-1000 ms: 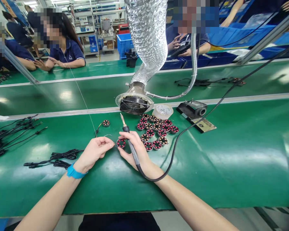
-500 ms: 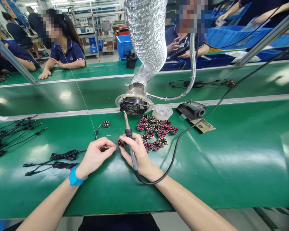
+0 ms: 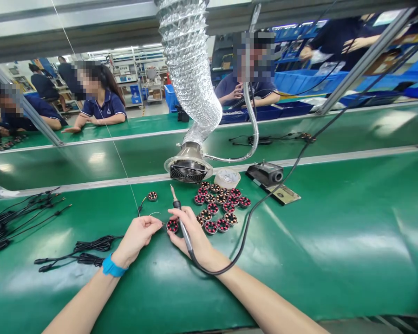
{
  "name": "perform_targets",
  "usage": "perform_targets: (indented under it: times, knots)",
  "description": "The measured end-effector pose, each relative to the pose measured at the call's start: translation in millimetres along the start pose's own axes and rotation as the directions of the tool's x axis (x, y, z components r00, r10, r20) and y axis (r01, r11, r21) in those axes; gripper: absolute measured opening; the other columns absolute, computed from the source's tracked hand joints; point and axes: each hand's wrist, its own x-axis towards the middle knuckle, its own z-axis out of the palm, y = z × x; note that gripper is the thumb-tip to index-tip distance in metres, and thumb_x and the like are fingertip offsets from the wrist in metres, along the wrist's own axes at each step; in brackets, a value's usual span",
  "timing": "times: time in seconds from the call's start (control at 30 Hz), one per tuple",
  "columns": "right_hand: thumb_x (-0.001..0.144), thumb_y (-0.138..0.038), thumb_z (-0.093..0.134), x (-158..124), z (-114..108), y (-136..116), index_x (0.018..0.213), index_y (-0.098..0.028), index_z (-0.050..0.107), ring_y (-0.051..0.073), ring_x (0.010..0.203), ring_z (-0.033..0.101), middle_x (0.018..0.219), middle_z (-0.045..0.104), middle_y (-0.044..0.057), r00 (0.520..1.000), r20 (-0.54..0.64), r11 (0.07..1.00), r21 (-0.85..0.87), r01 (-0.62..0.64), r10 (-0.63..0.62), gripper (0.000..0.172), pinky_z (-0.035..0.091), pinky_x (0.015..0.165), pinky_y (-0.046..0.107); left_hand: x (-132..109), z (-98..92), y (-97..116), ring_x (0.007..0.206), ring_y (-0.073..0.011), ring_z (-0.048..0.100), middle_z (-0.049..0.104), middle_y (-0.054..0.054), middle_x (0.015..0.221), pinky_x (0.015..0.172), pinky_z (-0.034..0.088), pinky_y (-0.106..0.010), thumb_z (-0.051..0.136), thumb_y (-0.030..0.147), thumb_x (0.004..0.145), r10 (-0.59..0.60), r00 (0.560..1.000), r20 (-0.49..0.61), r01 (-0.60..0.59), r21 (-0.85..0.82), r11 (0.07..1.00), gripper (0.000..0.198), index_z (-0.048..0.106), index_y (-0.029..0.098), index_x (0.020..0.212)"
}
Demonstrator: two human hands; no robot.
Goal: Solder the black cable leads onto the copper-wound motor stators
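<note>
My right hand [image 3: 197, 239] is closed around a soldering iron [image 3: 183, 225], its tip pointing up and away. The thumb and a finger of that hand are at a small round coil part [image 3: 172, 226] with red windings, standing on the green bench. Just left of it, my left hand [image 3: 139, 236], with a blue wristband [image 3: 113, 266], pinches the end of a thin cable, mostly hidden by the fingers. A thin curved wire [image 3: 155, 213] shows above the left fingers. Another round coil part [image 3: 153, 196] with a wire attached lies beyond the left hand.
Several round coil parts [image 3: 223, 225] cluster right of the iron, by a tape roll [image 3: 227, 178]. A fume-extractor fan [image 3: 188, 172] hangs above. The iron stand [image 3: 264, 172] is back right. Black cables [image 3: 94, 243] lie left. The iron's cord [image 3: 245, 232] loops over my right forearm.
The view has tilted up, so the bench sits lower in it. My left fingers have shifted on the cable end, now covering its black part. The right hand still holds the soldering iron.
</note>
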Motion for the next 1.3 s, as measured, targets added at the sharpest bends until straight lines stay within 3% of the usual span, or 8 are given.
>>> perform_targets:
  times: [0.2, 0.4, 0.6, 0.77, 0.93, 1.17, 1.3]
  knots:
    - [0.078, -0.002, 0.060, -2, 3, 6, 0.136, -0.029, 0.043, 0.017, 0.098, 0.059, 0.114, 0.047, 0.005, 0.999, 0.032, 1.000, 0.027, -0.008, 0.007, 0.066, 0.052, 0.093, 0.037, -1, 4.9, 3, 0.039, -0.0034, 0.023, 0.041, 0.009, 0.050, 0.039, 0.013, -0.021, 0.074, 0.058, 0.064, -0.044, 0.999, -0.024, 0.045, 0.047, 0.998, 0.052, 0.066, 0.011, 0.081]
    - [0.079, -0.002, 0.059, 0, 2, 4, 0.135, -0.029, 0.043, 0.018, 0.099, 0.059, 0.113, 0.048, 0.005, 0.999, 0.050, 1.000, 0.021, 0.003, -0.004, 0.065, 0.052, 0.092, 0.037, -1, 3.3, 2, 0.039, -0.0026, 0.021, 0.036, 0.010, 0.051, 0.038, 0.011, -0.020, 0.073, 0.055, 0.067, -0.066, 0.998, 0.000, 0.066, 0.003, 0.998, 0.045, 0.062, 0.013, 0.079]
    - [0.082, -0.003, 0.055, 6, 9, 1, 0.129, -0.026, 0.048, 0.015, 0.089, 0.059, 0.105, 0.049, 0.004, 0.999, -0.036, 0.999, 0.045, 0.025, -0.023, 0.053, 0.054, 0.085, 0.032, 0, 0.9, -1, 0.040, -0.0013, 0.019, 0.037, 0.010, 0.057, 0.037, 0.011, -0.019, 0.071, 0.050, 0.071, -0.082, 0.995, 0.052, 0.084, -0.042, 0.996, 0.039, 0.057, 0.014, 0.076]
    - [0.083, -0.002, 0.047, 10, 16, -1, 0.127, -0.025, 0.049, 0.012, 0.080, 0.060, 0.103, 0.047, 0.003, 0.998, -0.056, 0.996, 0.080, 0.032, -0.028, 0.049, 0.054, 0.080, 0.029, -1, 2.8, -1, 0.043, -0.0029, 0.026, 0.042, 0.007, 0.063, 0.038, 0.021, -0.019, 0.069, 0.051, 0.073, -0.020, 0.998, 0.054, 0.021, -0.024, 0.999, 0.039, 0.059, 0.014, 0.080]
    - [0.081, -0.002, 0.049, 9, 18, -3, 0.126, -0.026, 0.050, 0.011, 0.077, 0.060, 0.102, 0.046, 0.002, 0.997, -0.071, 0.995, 0.092, 0.043, -0.037, 0.051, 0.055, 0.080, 0.029, -1, 6.2, -1, 0.043, -0.0046, 0.025, 0.044, 0.007, 0.060, 0.040, 0.016, -0.020, 0.068, 0.052, 0.074, 0.004, 0.999, 0.039, -0.006, 0.062, 0.998, 0.040, 0.061, 0.014, 0.085]
    - [0.081, -0.001, 0.049, 8, 20, -1, 0.124, -0.025, 0.051, 0.011, 0.076, 0.060, 0.101, 0.047, 0.002, 0.996, -0.085, 0.996, 0.079, 0.047, -0.041, 0.050, 0.055, 0.079, 0.029, 3, 12.6, -7, 0.069, -0.0143, 0.050, 0.060, -0.003, 0.074, 0.062, 0.038, -0.024, 0.059, 0.043, 0.083, 0.255, 0.967, 0.023, -0.255, 0.182, 0.950, 0.030, 0.064, 0.014, 0.075]
    - [0.080, 0.000, 0.050, 7, 20, -2, 0.124, -0.024, 0.050, 0.012, 0.079, 0.060, 0.098, 0.048, 0.002, 0.995, -0.089, 0.997, 0.048, 0.052, -0.048, 0.051, 0.055, 0.079, 0.029, 1, 13.7, -5, 0.057, -0.0116, 0.043, 0.053, 0.001, 0.065, 0.053, 0.032, -0.023, 0.057, 0.044, 0.082, 0.216, 0.976, -0.012, -0.211, 0.168, 0.963, 0.030, 0.061, 0.016, 0.071]
